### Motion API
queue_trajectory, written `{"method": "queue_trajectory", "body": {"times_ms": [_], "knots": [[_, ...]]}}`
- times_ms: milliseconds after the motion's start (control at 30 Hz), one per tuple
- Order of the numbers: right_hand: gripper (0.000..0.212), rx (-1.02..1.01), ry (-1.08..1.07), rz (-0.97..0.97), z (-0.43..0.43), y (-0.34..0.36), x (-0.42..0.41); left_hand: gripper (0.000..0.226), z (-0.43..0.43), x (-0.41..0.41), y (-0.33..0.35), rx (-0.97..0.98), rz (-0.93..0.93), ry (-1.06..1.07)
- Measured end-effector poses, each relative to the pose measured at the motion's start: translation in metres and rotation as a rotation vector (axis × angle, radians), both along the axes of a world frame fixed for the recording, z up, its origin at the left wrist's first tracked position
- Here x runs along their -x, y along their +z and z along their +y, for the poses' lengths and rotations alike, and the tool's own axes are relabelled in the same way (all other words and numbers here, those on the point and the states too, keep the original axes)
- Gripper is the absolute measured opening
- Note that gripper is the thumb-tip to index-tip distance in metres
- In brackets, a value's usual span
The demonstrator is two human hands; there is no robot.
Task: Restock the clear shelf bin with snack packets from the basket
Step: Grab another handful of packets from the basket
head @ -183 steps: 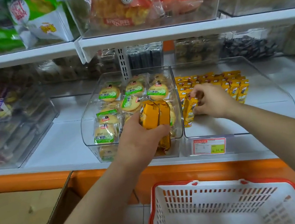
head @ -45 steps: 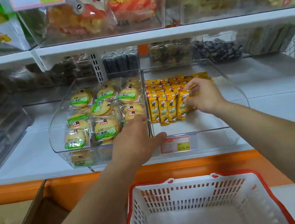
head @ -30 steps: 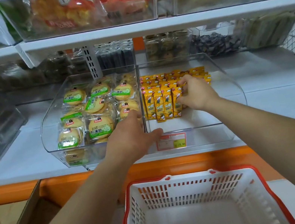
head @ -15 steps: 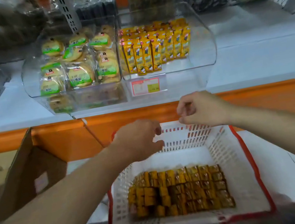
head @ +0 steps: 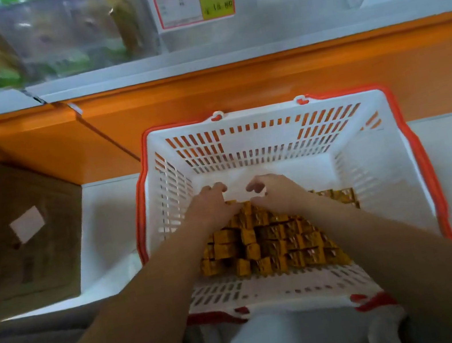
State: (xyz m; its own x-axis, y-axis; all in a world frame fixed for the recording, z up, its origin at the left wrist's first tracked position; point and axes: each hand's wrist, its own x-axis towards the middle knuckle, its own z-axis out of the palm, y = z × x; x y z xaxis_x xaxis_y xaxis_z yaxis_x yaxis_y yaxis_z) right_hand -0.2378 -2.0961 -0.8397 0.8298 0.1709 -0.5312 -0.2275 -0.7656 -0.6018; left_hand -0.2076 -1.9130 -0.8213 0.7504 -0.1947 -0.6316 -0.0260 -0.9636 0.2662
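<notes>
Both hands down from bin into basket (head: 257, 135): left hand (head: 210, 207) and right hand (head: 277, 194) on packets (head: 273, 241), fingers curled, grip unclear. Next batch starting.

Both hands (head: 242, 201) on basket (head: 270, 139) packets (head: 273, 241)

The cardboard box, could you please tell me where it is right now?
In the head view the cardboard box sits open at far left, below the orange shelf base, left of the basket.
</notes>
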Motion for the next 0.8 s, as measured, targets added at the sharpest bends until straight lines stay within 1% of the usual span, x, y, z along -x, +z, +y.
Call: {"method": "queue_trajectory", "body": {"times_ms": [100, 167, 233, 367, 433, 500, 600, 733, 800], "knots": [[0.051, 0.111, 0.227, 0.060, 0.009, -0.015, -0.005, 0.064, 0.007, 0.001, -0.025, 0.051, 0.070, -0.024], [0.052, 0.167, 0.336, 0.032, 0.012, -0.019, -0.006, 0.060, 0.012, 0.001, -0.032, 0.073, 0.076, -0.071], [0.049, 0.153, 0.360, -0.024, 0.014, -0.021, -0.005, 0.053, 0.017, -0.001, -0.035, 0.094, 0.076, -0.083], [0.047, 0.138, 0.306, -0.070, 0.020, -0.021, -0.002, 0.038, 0.022, -0.005, -0.031, 0.122, 0.065, -0.075], [0.046, 0.149, 0.248, -0.080, 0.022, -0.019, -0.003, 0.035, 0.022, -0.006, -0.026, 0.135, 0.047, -0.053], [0.041, 0.096, 0.152, -0.045, 0.022, -0.015, -0.004, 0.036, 0.023, -0.006, -0.019, 0.135, 0.034, -0.044], [0.029, -0.021, 0.034, -0.012, 0.023, -0.006, -0.001, 0.031, 0.024, -0.006, -0.009, 0.148, -0.004, -0.027], [0.021, -0.071, -0.112, -0.137, 0.010, 0.018, 0.003, 0.030, 0.021, -0.010, 0.013, 0.173, -0.044, 0.068], [0.013, -0.129, -0.174, -0.168, -0.004, 0.038, 0.000, 0.020, 0.018, -0.017, 0.032, 0.190, -0.031, 0.088]]}}
